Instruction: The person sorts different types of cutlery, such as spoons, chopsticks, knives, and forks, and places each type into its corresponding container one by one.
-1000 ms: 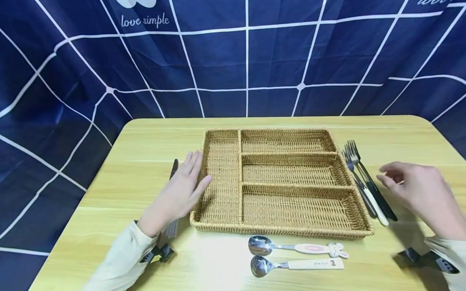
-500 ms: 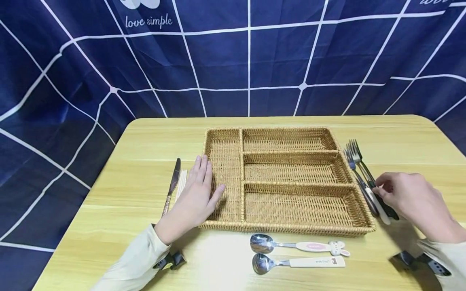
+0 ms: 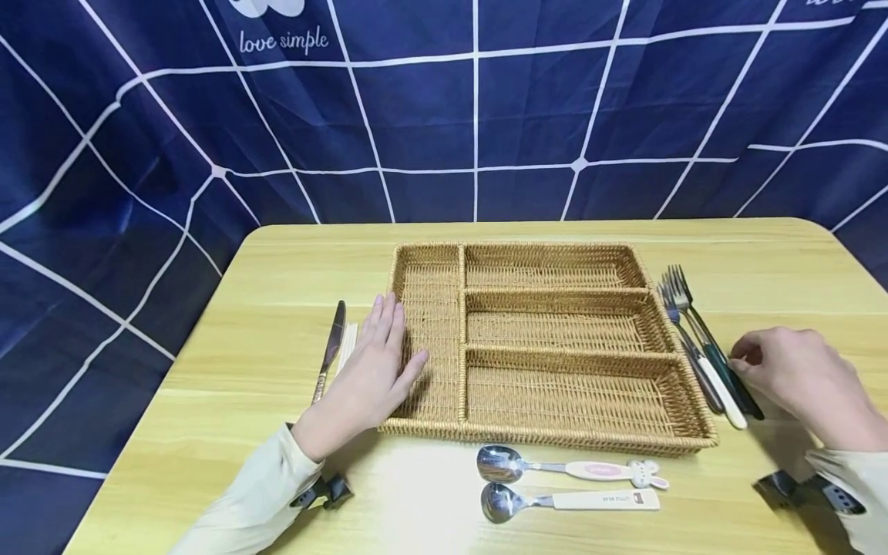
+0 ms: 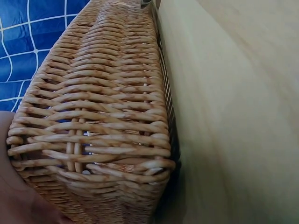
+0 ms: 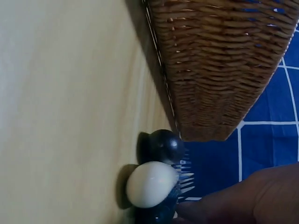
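While the left hand (image 3: 371,370) lies flat, fingers straight, against the left wall of the wicker cutlery tray (image 3: 548,258), the right hand (image 3: 798,378) curls down onto the handles of the forks (image 3: 697,347) just right of the tray. Their long axes run near to far, tines pointing away, nearest the right hand. Whether its fingertips actually pinch a handle is hidden.

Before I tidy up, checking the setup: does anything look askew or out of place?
Nothing is spilled or damaged. The forks lie bunched and overlapping beside the empty wicker tray; the two spoons lie neatly parallel.
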{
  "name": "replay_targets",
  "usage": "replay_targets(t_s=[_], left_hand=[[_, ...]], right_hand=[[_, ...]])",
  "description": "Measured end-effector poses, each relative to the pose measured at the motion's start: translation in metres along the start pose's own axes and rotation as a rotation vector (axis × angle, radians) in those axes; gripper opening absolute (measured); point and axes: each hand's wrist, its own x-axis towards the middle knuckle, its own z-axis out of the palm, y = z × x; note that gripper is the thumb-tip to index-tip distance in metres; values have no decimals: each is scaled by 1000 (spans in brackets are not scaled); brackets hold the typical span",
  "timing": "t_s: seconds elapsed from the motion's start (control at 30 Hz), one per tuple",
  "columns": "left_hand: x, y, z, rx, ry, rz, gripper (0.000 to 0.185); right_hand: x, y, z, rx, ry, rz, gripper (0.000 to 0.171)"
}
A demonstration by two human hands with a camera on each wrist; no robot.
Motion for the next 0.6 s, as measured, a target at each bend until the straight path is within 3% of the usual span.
replay_targets(t_s=[0.27, 0.6], left_hand=[[1, 2, -2, -9, -17, -27, 71], [3, 3, -3, 9, 1, -19, 71]], right_hand=[[4, 4, 4, 16, -36, 20, 12], [7, 16, 0, -3, -89, 106, 21]])
